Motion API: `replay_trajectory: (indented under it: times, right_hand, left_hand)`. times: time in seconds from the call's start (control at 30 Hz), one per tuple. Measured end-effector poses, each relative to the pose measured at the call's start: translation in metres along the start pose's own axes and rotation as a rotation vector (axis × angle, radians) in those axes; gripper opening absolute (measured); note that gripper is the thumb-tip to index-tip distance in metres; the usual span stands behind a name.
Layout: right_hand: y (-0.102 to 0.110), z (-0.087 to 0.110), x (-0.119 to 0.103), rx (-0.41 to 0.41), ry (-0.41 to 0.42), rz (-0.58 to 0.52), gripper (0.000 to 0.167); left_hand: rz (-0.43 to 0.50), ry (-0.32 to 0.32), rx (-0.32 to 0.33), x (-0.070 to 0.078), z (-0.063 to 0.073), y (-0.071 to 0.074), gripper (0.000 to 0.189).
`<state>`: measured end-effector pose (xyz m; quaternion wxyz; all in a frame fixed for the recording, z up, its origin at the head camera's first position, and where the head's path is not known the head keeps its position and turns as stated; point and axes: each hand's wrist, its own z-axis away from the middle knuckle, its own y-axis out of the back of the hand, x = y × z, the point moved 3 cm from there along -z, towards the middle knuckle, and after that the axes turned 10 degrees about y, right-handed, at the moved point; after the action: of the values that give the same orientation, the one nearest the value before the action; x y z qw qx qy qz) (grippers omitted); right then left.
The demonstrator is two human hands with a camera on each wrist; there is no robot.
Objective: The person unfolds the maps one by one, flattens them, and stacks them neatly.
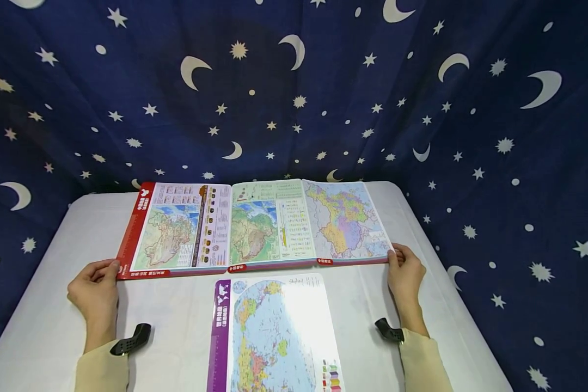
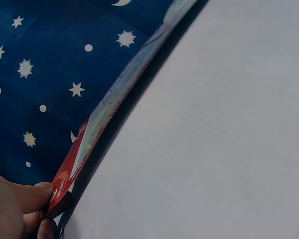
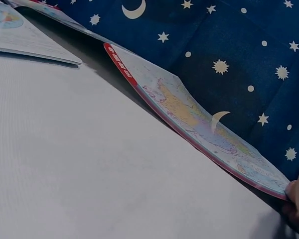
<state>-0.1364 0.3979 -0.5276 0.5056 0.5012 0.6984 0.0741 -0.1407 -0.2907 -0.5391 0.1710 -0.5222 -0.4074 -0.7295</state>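
Observation:
A fold-out map (image 1: 269, 228) with a red left border spreads sideways across the far part of the table, its three panels showing printed maps. At its near left corner, my left hand (image 1: 98, 283) pinches the red edge between thumb and fingers. The left wrist view has the thumb on top of that red corner (image 2: 60, 191). My right hand (image 1: 405, 272) pinches the near right corner, where the panel (image 3: 204, 122) bends up toward the fingers in the right wrist view. Dark shadow shows under the map's near edge in both wrist views.
A second map sheet (image 1: 274, 337) with a purple left border lies flat on the white table (image 1: 171, 316), nearer to me, partly cut off by the frame. Behind and to the right hangs a dark blue curtain (image 1: 343, 71) with moons and stars.

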Motion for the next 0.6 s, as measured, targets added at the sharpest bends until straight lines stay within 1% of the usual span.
replay_trajectory:
  times: [0.2, 0.3, 0.4, 0.47, 0.6]
  right_hand:
    - [0.0, 0.0022, -0.0026, 0.017, 0.0, 0.028, 0.019]
    - [0.0002, 0.0028, -0.0039, 0.031, -0.004, 0.026, 0.019]
    - [0.0003, 0.003, -0.0052, 0.051, -0.006, 0.02, 0.02]
    - [0.0003, 0.0035, -0.0061, 0.06, -0.005, 0.014, 0.021]
    - [0.0002, 0.0056, -0.008, 0.061, -0.002, -0.001, 0.024]
  left_hand:
    - [-0.025, -0.034, 0.034, 0.0, 0.0033, -0.0004, 0.03]
    - [-0.006, -0.059, 0.066, 0.0002, 0.005, -0.0004, 0.03]
    - [0.021, -0.069, 0.098, 0.0, 0.0067, -0.0003, 0.031]
    - [0.034, -0.063, 0.117, -0.001, 0.0072, -0.0004, 0.032]
    - [0.066, -0.019, 0.138, -0.0034, 0.0074, 0.0002, 0.033]
